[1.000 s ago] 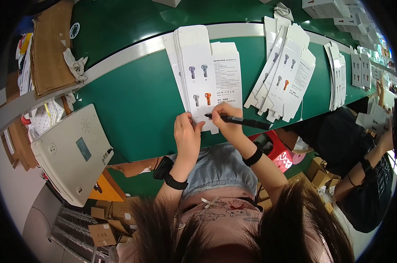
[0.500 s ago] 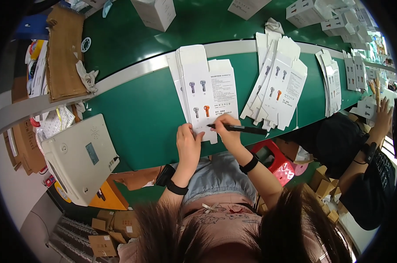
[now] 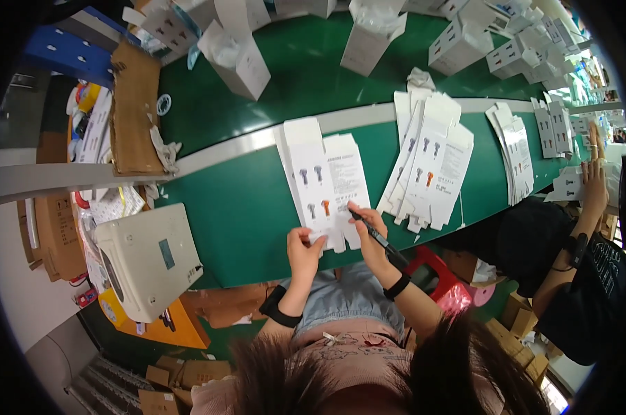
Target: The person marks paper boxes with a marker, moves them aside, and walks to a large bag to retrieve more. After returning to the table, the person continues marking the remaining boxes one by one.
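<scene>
Flat carton (image 3: 327, 187) lies fwd of L hand (image 3: 303, 254), which pinches its near edge; long axis fwd/aft. R hand (image 3: 372, 250) grips marker (image 3: 388, 247).

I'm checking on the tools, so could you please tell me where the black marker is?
In the head view, the black marker is right of centre, in the right hand, by the lower right side of the flat carton.

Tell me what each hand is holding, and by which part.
Right hand: a black marker, gripped near its end over the flat white carton. Left hand: at that carton's near left corner; whether it grips cannot be told.
</scene>
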Demonstrator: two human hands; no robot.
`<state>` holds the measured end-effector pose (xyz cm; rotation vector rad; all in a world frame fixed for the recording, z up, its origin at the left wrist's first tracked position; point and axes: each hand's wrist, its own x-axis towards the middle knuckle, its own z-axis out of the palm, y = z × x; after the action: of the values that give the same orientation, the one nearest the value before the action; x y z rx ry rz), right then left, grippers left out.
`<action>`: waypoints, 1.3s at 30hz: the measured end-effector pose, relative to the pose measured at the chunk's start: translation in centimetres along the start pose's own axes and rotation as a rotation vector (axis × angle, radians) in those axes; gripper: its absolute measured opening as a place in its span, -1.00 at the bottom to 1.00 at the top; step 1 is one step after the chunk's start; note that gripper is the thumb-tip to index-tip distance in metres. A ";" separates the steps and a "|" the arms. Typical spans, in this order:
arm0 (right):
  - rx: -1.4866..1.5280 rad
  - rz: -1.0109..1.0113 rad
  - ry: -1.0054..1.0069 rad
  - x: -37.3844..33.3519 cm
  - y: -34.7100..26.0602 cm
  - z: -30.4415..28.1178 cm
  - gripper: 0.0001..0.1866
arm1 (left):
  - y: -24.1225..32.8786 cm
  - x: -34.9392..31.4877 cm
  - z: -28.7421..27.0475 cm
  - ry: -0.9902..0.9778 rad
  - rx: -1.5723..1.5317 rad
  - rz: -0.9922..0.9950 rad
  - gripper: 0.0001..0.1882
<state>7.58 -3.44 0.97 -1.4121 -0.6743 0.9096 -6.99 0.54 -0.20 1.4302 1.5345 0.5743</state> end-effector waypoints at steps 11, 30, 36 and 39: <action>-0.040 -0.293 0.323 -0.8 -9.8 -5.4 -0.74 | 10.5 -1.0 0.6 -0.242 -0.534 -0.007 -0.66; -0.144 -0.358 0.335 6.8 -13.2 -6.1 -0.62 | 7.3 34.7 -9.3 0.381 -0.219 0.449 -0.06; -0.268 -0.356 0.312 9.0 -13.7 -4.6 -0.57 | 10.2 41.5 -12.2 0.569 -0.215 0.433 -0.10; -0.295 -0.340 0.337 9.9 -13.9 -4.2 -0.57 | 11.6 45.0 -12.2 0.720 -0.142 0.390 -0.11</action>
<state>18.06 3.59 13.23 -1.6005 -0.7799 0.3024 -6.54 48.53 1.16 1.4999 1.6964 1.5319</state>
